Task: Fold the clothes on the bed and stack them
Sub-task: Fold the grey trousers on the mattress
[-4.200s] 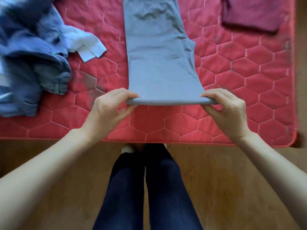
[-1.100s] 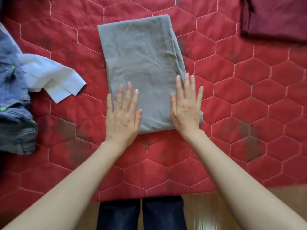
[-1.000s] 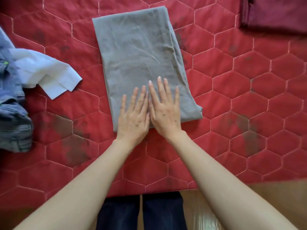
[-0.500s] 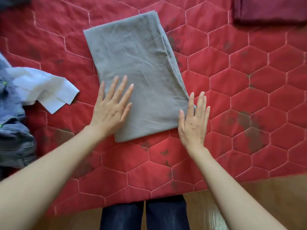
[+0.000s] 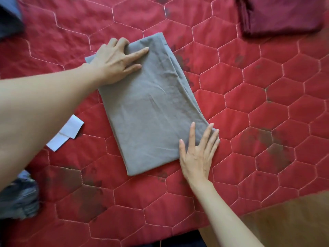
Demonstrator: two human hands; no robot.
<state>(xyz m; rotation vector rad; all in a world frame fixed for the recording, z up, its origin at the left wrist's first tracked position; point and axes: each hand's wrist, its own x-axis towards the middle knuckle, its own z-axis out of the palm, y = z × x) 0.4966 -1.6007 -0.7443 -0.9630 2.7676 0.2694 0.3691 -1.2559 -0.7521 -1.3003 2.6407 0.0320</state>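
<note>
Plain grey folded cloth garment (image 5: 151, 107) under both hands; red hexagon-quilted bedspread (image 5: 267, 104) around; folded maroon fabric (image 5: 281, 13) beyond right hand (image 5: 197, 154).

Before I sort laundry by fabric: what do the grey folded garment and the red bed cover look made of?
Grey folded garment: thin matte woven cloth, perhaps cotton; fine creases, crisp flat edges. Red bed cover: quilted padded fabric with a slight sheen, likely synthetic; pale stitched hexagons puff between seams, and dark smudges mark it.

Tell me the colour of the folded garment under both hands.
Plain grey folded garment, with no pattern, seen in the head view against the red quilted bedcover.
</note>
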